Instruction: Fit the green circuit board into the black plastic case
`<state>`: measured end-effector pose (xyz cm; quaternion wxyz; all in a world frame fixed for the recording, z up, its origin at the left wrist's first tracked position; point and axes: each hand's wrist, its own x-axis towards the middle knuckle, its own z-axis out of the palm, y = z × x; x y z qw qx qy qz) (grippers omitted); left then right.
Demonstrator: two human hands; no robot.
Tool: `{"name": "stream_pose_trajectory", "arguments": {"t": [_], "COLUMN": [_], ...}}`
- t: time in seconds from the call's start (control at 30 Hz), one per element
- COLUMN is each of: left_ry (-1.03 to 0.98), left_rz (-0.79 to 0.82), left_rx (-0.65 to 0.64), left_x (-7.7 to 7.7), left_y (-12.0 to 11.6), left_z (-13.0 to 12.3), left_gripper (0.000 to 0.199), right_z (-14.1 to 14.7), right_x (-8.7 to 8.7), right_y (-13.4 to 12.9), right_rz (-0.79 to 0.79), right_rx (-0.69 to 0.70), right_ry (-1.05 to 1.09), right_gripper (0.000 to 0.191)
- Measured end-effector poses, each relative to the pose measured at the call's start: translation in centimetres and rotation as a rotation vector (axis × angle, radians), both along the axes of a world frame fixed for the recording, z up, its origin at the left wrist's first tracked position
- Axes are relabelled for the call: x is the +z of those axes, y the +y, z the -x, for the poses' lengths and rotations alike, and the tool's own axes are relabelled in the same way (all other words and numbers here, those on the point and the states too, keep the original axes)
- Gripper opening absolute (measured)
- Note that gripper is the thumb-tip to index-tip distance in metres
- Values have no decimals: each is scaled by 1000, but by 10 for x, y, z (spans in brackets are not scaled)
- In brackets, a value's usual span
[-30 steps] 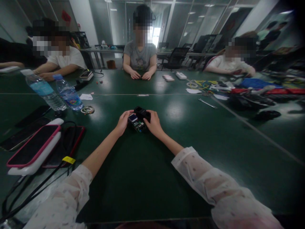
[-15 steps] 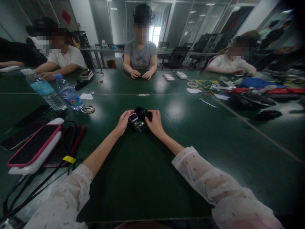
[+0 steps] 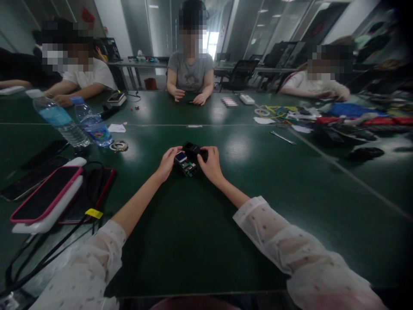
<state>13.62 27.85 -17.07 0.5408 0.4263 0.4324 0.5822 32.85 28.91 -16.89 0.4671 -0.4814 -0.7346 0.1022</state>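
Observation:
A small circuit board with a little screen (image 3: 187, 164) lies at the middle of the green table (image 3: 180, 241). My left hand (image 3: 169, 162) grips its left edge, thumb and fingers at the screen end. Against the board's far right side is a black casing (image 3: 192, 149), tilted, with a rectangular window. My right hand (image 3: 211, 164) has its fingers and thumb closed on the right end of this casing. The undersides of both parts are hidden, and whether they are joined cannot be made out.
At left stand two water bottles (image 3: 58, 118) (image 3: 92, 122), near a cable coil (image 3: 119, 146), stacked phones (image 3: 48, 193) and black cables. A wrench (image 3: 283, 137) and a wire pile (image 3: 277, 113) lie at right. Three people sit across the table.
My hands and both parts have barely moved. The view has tipped slightly. The person opposite has raised one hand a little and spread both hands further apart.

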Motion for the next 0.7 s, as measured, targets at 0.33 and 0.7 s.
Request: {"name": "stream_pose_trajectory", "arguments": {"t": [0.33, 0.7], "left_ry": [32, 75], "left_rz": [-20, -38], "left_rx": [1, 2], "left_x": [3, 5], "left_y": [-2, -4], "left_z": [-1, -4], "left_gripper": [30, 28], "right_z": [3, 4], "right_x": [5, 6], "right_y": [-4, -6], "right_rz": [14, 15], "right_rx": [105, 172], "right_ry": [-52, -111], "right_gripper": [21, 25]}}
